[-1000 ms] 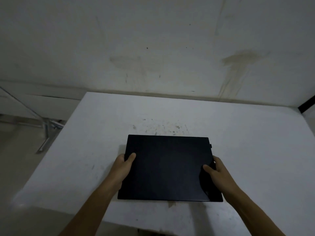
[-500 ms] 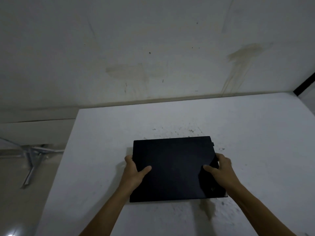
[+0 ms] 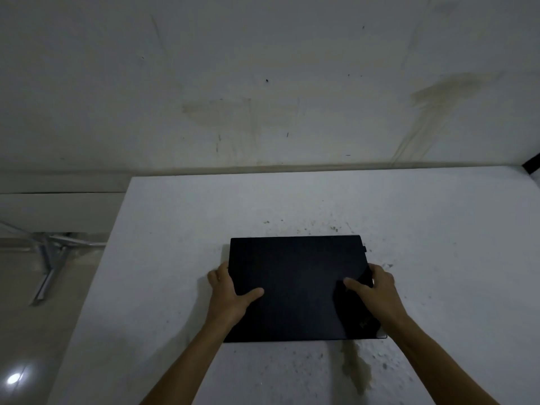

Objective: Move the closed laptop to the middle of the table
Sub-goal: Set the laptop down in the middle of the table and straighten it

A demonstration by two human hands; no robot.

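Note:
A closed black laptop point(image 3: 298, 276) lies flat on the white table point(image 3: 163, 258), a little left of the table's visible middle. My left hand point(image 3: 229, 290) grips its left edge, thumb on the lid and fingers wrapped around the side. My right hand point(image 3: 372, 290) grips the right edge the same way, thumb resting on top. Both forearms reach in from the bottom of the view.
The table's left edge point(image 3: 96, 285) drops to a tiled floor with a metal stand point(image 3: 48, 267). A stained white wall point(image 3: 263, 83) rises right behind the table. Dirt specks and a brownish stain point(image 3: 355, 366) mark the tabletop near the laptop.
The laptop has slid away from the near table edge, further onto the table. My thumbs have shifted further onto the lid. My view has moved closer and turned slightly.

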